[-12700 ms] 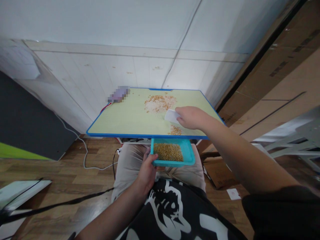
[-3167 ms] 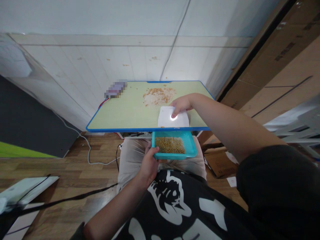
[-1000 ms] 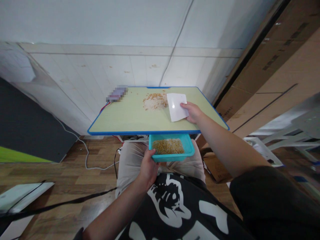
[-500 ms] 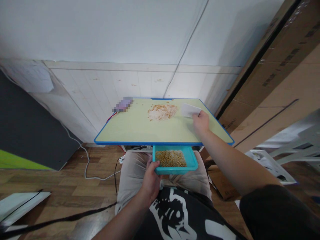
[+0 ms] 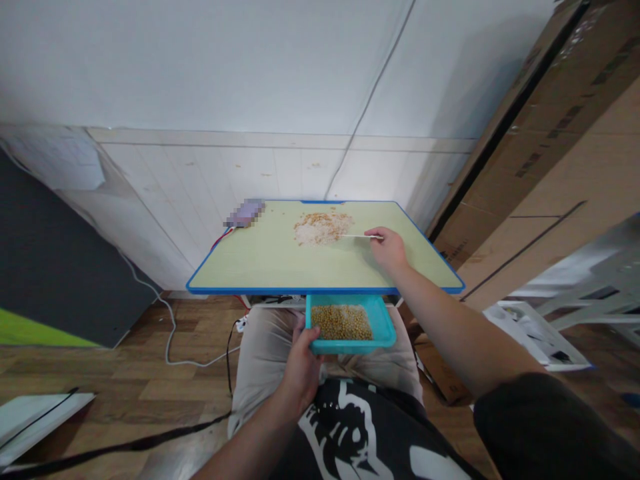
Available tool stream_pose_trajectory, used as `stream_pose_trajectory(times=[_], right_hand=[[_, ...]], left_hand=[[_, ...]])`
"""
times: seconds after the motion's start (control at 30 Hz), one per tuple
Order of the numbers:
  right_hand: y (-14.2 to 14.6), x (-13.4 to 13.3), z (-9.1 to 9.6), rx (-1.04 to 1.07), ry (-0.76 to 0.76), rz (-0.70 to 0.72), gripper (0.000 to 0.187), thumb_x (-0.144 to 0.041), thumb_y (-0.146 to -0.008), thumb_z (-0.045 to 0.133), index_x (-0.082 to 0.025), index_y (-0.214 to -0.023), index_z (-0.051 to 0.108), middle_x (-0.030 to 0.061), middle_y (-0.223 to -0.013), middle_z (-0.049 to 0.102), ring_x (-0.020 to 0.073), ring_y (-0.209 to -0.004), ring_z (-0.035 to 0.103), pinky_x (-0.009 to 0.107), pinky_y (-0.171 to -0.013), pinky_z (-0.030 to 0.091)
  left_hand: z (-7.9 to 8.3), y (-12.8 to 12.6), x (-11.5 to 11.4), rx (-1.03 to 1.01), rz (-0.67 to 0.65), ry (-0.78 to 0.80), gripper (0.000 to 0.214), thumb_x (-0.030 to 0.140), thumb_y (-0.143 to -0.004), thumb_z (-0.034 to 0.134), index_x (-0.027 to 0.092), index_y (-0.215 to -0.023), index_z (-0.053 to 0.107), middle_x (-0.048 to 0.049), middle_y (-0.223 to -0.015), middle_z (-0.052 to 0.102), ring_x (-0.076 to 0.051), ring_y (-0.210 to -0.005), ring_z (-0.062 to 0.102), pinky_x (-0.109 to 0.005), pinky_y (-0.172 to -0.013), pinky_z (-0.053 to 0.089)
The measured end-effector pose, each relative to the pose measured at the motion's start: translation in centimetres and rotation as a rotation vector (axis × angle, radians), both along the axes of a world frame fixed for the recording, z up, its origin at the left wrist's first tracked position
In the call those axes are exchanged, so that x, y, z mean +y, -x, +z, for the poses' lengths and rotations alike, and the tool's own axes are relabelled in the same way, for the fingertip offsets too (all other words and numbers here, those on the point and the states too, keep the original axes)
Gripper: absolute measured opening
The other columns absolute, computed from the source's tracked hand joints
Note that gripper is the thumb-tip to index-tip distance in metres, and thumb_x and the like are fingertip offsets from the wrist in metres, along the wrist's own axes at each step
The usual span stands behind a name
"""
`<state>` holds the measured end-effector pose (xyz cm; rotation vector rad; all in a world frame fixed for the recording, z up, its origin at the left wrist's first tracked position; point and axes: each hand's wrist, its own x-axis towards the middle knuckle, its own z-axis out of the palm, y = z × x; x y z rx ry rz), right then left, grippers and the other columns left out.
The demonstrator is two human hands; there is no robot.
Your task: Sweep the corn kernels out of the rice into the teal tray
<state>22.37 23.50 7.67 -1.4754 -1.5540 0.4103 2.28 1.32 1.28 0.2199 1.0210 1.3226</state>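
Note:
My left hand [image 5: 304, 357] grips the left wall of a turquoise plastic tray [image 5: 384, 323], held at the table's front edge over my lap. Inside it lie yellow beans, like soybeans [image 5: 343, 323], with some white grains among them. My right hand [image 5: 387, 247] pinches a thin white card [image 5: 357, 236], seen almost edge-on. Its far end reaches the right side of a loose pile of white grains and yellow bits [image 5: 323, 229] on the pale yellow tabletop [image 5: 260, 263].
A blurred-out purplish object [image 5: 246, 213] with a red cable sits at the table's back left corner. Large cardboard boxes [image 5: 530, 153] lean at the right. A grey cable [image 5: 370, 100] runs down the wall behind. White cables [image 5: 173, 333] lie on the floor at left.
My right hand has moved slightly left and turned the card from face-up to nearly edge-on, bringing it to the pile. My left hand and the tray have stayed in place.

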Motion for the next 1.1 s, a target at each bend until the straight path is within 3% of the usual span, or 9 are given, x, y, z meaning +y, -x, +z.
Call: stream_pose_trajectory(times=[0.5, 0.7, 0.93, 1.1], right_hand=[[-0.2, 0.7, -1.0, -0.106, -0.053, 0.062, 0.029, -0.016, -0.085, 0.053, -0.022, -0.099, 0.078, 0.0057, -0.104, 0.082, 0.0235, -0.097, 0.074, 0.038, -0.095, 0.056], [-0.5, 1.0, -1.4, -0.166, -0.133, 0.076, 0.028, -0.015, -0.089, 0.052, -0.023, -0.099, 0.077, 0.0077, -0.107, 0.081, 0.0252, -0.103, 0.074, 0.042, -0.100, 0.056], [-0.7, 1.8, -2.0, -0.337, -0.265, 0.164, 0.041, -0.007, -0.087, 0.053, -0.020, -0.111, 0.083, 0.0116, -0.121, 0.082, 0.0264, -0.120, 0.072, 0.048, -0.118, 0.051], [0.3, 1.9, -2.1, -0.484, -0.245, 0.211, 0.047, -0.005, -0.090, 0.054, -0.019, -0.123, 0.084, 0.0118, -0.137, 0.079, 0.0266, -0.136, 0.067, 0.050, -0.128, 0.044]], left_hand=[[-0.2, -0.2, 0.0, 0.008, 0.011, 0.016, 0.073, 0.038, -0.058, 0.086, 0.025, -0.126, 0.064, -0.0079, -0.120, 0.081, -0.036, -0.124, 0.071, -0.037, -0.079, 0.053], [0.0, -0.2, -0.1, -0.004, 0.009, -0.003, 0.069, 0.037, -0.059, 0.086, 0.026, -0.123, 0.065, -0.0071, -0.116, 0.082, -0.037, -0.123, 0.071, -0.043, -0.089, 0.056], [0.1, -0.1, -0.1, 0.011, -0.003, 0.016, 0.069, 0.038, -0.058, 0.086, 0.027, -0.122, 0.064, -0.0072, -0.119, 0.081, -0.037, -0.119, 0.072, -0.042, -0.084, 0.055], [-0.2, -0.2, 0.0, 0.020, -0.003, 0.006, 0.069, 0.038, -0.058, 0.086, 0.026, -0.123, 0.065, -0.0076, -0.118, 0.081, -0.037, -0.122, 0.071, -0.042, -0.085, 0.056]])
